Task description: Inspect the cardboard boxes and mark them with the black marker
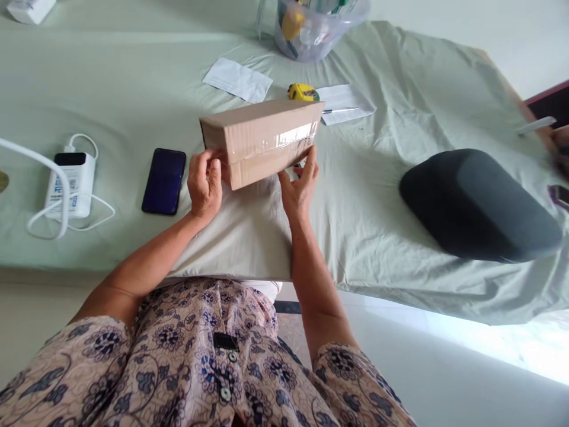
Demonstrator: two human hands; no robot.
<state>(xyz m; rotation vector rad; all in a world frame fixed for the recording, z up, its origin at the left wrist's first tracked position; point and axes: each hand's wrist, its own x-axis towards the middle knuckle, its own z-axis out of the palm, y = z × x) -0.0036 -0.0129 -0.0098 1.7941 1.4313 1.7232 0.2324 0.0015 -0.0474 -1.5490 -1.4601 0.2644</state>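
Between my two hands is a brown cardboard box (267,142), tilted, with clear shiny tape along its near side. My left hand (205,182) grips its left end, the fingers partly hidden behind that end. At the lower right corner, my right hand (302,181) holds the box with thumb and fingers. Some of its fingertips are out of sight under the box. Just beyond the box lie a yellow tape measure (302,92) and a pen (340,110) on a piece of white paper (349,101).
A dark phone (164,181) lies left of my left hand. Farther left are a white power bank (73,184) and a looping white cable (62,178). A clear plastic tub (306,41) of tools stands at the back, near a white paper (237,79). A black rounded object (480,204) sits right.
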